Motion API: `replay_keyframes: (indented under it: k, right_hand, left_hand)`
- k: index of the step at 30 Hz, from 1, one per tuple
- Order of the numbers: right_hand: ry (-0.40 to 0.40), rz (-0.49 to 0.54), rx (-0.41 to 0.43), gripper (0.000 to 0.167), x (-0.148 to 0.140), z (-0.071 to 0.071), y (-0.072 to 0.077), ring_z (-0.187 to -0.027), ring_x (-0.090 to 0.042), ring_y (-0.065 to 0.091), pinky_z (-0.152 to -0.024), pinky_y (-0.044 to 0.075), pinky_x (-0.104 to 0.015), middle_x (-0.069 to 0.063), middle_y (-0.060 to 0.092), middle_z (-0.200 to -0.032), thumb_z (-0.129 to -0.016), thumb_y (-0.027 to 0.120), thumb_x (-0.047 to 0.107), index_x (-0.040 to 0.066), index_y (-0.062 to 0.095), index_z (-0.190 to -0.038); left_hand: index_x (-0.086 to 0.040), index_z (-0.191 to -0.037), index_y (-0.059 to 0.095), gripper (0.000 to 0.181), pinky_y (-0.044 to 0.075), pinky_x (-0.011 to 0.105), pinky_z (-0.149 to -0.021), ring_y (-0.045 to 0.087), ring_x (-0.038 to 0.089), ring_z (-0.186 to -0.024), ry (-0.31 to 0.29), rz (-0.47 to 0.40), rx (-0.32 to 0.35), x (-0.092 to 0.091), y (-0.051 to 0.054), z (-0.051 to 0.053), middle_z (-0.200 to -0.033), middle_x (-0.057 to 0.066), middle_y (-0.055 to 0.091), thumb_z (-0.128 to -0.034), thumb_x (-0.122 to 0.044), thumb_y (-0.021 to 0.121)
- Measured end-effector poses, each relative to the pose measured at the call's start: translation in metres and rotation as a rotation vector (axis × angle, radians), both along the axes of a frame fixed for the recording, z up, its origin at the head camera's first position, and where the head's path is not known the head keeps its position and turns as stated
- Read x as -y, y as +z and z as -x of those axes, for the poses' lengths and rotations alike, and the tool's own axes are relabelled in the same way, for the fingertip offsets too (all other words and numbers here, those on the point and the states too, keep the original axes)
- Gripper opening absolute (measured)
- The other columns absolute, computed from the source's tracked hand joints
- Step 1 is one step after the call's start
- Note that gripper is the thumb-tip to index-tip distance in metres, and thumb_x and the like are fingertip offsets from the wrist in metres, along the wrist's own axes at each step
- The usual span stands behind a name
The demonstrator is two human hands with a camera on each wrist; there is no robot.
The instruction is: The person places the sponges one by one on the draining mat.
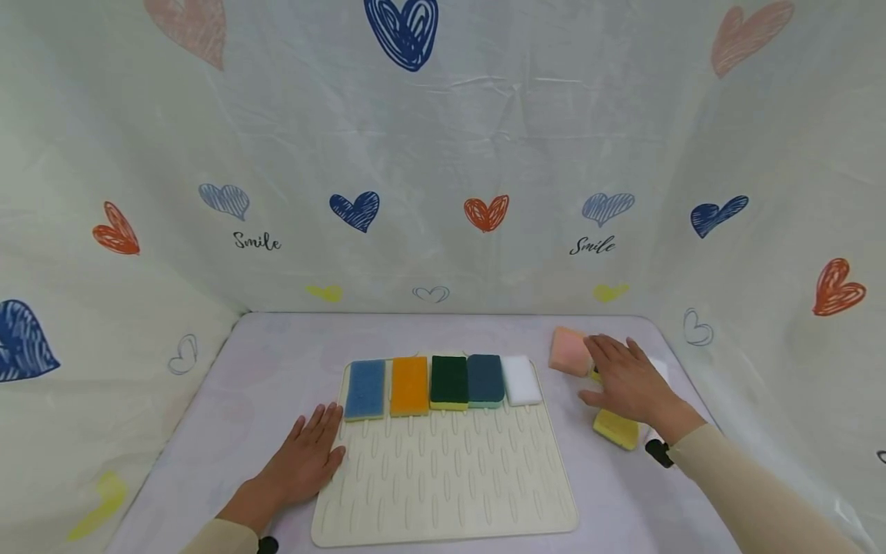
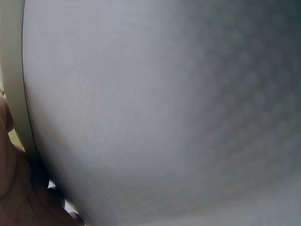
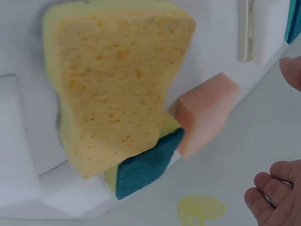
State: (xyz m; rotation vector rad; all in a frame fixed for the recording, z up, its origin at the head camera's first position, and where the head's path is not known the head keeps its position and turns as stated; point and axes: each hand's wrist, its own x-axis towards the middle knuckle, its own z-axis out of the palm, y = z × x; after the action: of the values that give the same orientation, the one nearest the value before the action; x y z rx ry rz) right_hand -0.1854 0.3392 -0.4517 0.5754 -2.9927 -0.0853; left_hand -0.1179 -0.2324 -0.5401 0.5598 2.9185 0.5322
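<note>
My left hand (image 1: pixel 302 460) lies flat with straight fingers at the left edge of a cream ribbed mat (image 1: pixel 443 477). Along the mat's far side sit several sponges in a row: blue (image 1: pixel 365 390), orange (image 1: pixel 409 386), dark green (image 1: pixel 449 381), teal (image 1: pixel 486 380) and white (image 1: pixel 521 380). Over to the right, my right hand (image 1: pixel 631 385) is above a loose group, fingers extended and holding nothing. Around it are a pink sponge (image 1: pixel 569 352) and a yellow sponge (image 1: pixel 616 429). The right wrist view shows the yellow sponge (image 3: pixel 117 84) overlapping a green-and-yellow sponge (image 3: pixel 148 165).
A white object (image 1: pixel 659 369) is partly hidden behind my right hand. The pale tabletop (image 1: pixel 270 362) meets a hanging sheet (image 1: pixel 443 138) printed with hearts at the back and sides. The left wrist view is mostly a blurred grey surface.
</note>
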Motion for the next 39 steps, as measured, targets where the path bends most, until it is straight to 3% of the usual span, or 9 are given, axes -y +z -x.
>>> replay_keyframes:
  k: [6, 17, 25, 39]
  right_hand:
    - [-0.011, -0.041, -0.063, 0.096, -0.023, -0.021, -0.013, -0.144, -0.047, 0.046, -0.12, 0.029, -0.071, -0.028, 0.051, -0.153, -0.089, 0.079, 0.055, -0.008, 0.045, -0.153]
    - [-0.049, -0.019, -0.055, 0.104, -0.047, -0.053, -0.035, -0.137, -0.046, 0.051, -0.114, 0.035, -0.073, -0.027, 0.056, -0.146, -0.08, 0.084, 0.064, -0.007, 0.048, -0.147]
    - [-0.076, -0.045, 0.006, 0.107, -0.055, -0.062, -0.048, -0.137, -0.047, 0.05, -0.115, 0.033, -0.075, -0.029, 0.055, -0.147, -0.078, 0.083, 0.066, -0.008, 0.048, -0.148]
    - [-0.189, 0.037, 0.149, 0.112, -0.066, -0.06, -0.058, -0.141, -0.051, 0.046, -0.117, 0.028, -0.074, -0.034, 0.049, -0.151, -0.084, 0.073, 0.073, -0.012, 0.042, -0.151]
  left_hand:
    - [0.006, -0.164, 0.028, 0.07, 0.019, 0.071, -0.124, 0.022, 0.051, -0.158, 0.006, 0.056, 0.027, -0.003, 0.005, 0.0, -0.17, 0.028, 0.028, -0.1117, -0.036, 0.05]
    - [0.005, -0.165, 0.023, 0.071, 0.017, 0.07, -0.125, 0.018, 0.048, -0.16, 0.01, 0.086, 0.058, -0.004, 0.011, -0.002, -0.172, 0.026, 0.023, -0.1123, -0.035, 0.049]
    - [0.005, -0.165, 0.024, 0.071, 0.018, 0.07, -0.125, 0.019, 0.049, -0.159, 0.022, 0.098, 0.053, -0.005, 0.012, -0.002, -0.171, 0.027, 0.025, -0.1118, -0.034, 0.05]
    - [0.006, -0.165, 0.025, 0.071, 0.019, 0.07, -0.125, 0.021, 0.049, -0.159, 0.024, 0.101, 0.056, -0.008, 0.015, -0.004, -0.171, 0.028, 0.026, -0.1114, -0.032, 0.051]
